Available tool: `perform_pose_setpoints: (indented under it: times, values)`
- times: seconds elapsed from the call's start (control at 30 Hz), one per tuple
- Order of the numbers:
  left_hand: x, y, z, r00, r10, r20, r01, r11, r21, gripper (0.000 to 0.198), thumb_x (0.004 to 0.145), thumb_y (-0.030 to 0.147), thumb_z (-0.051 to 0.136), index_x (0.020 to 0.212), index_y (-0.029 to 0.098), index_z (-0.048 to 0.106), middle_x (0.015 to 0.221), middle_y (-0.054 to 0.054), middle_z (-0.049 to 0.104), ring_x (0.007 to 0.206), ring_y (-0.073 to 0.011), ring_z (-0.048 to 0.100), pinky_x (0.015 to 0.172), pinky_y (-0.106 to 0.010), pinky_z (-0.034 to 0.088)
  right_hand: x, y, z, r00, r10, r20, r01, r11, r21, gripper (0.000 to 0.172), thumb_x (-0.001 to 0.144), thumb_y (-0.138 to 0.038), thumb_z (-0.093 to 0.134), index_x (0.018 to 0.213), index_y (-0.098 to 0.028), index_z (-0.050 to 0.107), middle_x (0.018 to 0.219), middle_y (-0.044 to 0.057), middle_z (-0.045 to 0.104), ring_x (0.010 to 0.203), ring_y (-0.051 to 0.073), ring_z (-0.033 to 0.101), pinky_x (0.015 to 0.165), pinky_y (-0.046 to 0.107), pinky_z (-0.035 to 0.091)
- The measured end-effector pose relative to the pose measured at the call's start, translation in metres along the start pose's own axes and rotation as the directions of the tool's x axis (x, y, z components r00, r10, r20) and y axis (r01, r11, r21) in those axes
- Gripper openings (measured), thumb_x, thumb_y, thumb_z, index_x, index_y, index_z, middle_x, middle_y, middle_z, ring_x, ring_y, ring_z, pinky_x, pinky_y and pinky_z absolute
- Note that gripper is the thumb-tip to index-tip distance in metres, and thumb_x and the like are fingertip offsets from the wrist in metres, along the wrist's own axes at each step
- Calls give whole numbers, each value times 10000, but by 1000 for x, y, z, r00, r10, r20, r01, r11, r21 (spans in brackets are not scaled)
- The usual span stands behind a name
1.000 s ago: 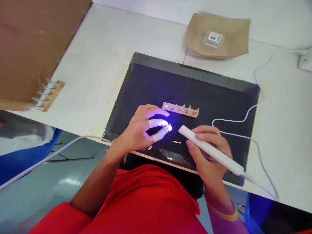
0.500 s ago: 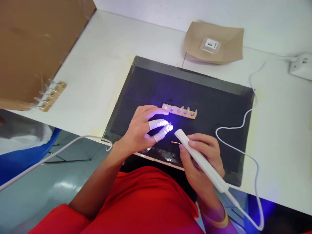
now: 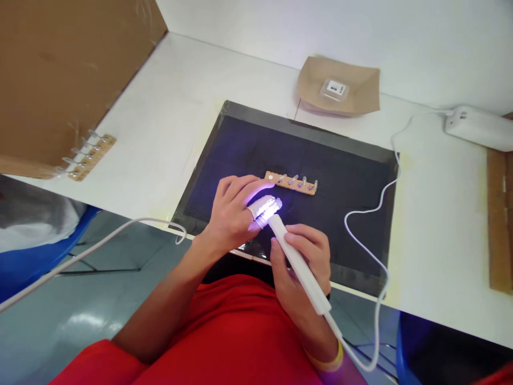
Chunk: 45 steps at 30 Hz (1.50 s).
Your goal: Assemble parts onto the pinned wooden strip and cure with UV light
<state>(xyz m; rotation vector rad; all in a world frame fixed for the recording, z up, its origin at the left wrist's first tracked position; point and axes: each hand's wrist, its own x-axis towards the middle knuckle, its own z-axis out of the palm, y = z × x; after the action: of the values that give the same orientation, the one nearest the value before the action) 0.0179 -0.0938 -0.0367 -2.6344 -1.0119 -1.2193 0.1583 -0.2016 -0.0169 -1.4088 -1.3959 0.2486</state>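
My left hand [image 3: 229, 220] wears white finger cots [image 3: 260, 206] on two digits. Their tips pinch a small clear piece [image 3: 278, 203], washed in violet light; its exact kind cannot be made out. My right hand [image 3: 310, 254] is wrapped round a white wand-shaped UV lamp [image 3: 301, 267], its head close to the pinched fingertips. Just beyond the left fingers, a cardboard strip [image 3: 306, 188] lies on the black mat [image 3: 340, 160], with several small clear pieces standing in it and a white dot at its left end.
At the back is a brown paper tray [image 3: 364, 96] with a small labelled clear box [image 3: 335, 90]. A second strip [image 3: 90, 163] with clear pieces lies left by a cardboard panel [image 3: 72, 75]. The lamp's white cord [image 3: 363, 211] crosses the right side towards a white power strip [image 3: 476, 127].
My right hand has brought the lamp leftwards, closer to my left fingertips. A short metal rod on the mat beside it is now out of sight. The view has shifted slightly.
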Motion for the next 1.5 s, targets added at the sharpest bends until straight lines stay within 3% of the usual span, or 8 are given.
perform_pose_setpoints:
  times: [0.33, 0.47, 0.67, 1.5]
  values:
    - [-1, 1, 8, 994, -96, -53, 87, 984, -154, 148, 885, 187, 804, 1012, 231, 743, 1149, -68, 803, 1099, -236, 714, 930, -405, 549, -3, -4, -1, 999, 39, 19, -39, 999, -1, 337, 851, -49, 745, 1099, -253, 642, 1076, 38, 686, 938, 149, 712, 790, 317, 657]
    - [2, 1, 8, 990, -143, -14, 135, 959, -248, 95, 892, 213, 811, 964, 241, 754, 1130, -51, 802, 1085, -216, 703, 953, -397, 572, 2, -1, -8, 998, 52, 38, -53, 999, 8, 349, 843, -49, 750, 1098, -258, 637, 1062, 27, 693, 930, 148, 714, 788, 317, 655]
    - [8, 2, 9, 993, -117, 32, 121, 929, -349, 94, 889, 206, 807, 966, 237, 763, 1131, -61, 799, 1075, -210, 705, 948, -397, 592, 13, 8, -16, 998, 66, -9, -65, 994, 92, 278, 834, -53, 740, 1013, -251, 661, 981, 11, 685, 850, 132, 707, 721, 284, 638]
    - [13, 3, 8, 986, -96, 133, 140, 911, -387, 71, 909, 217, 789, 970, 235, 757, 1141, -60, 802, 1118, -211, 708, 980, -411, 599, 24, 43, -34, 996, 81, 24, -84, 982, 171, 340, 804, -73, 765, 1052, -286, 671, 922, -9, 670, 846, 151, 661, 729, 319, 596]
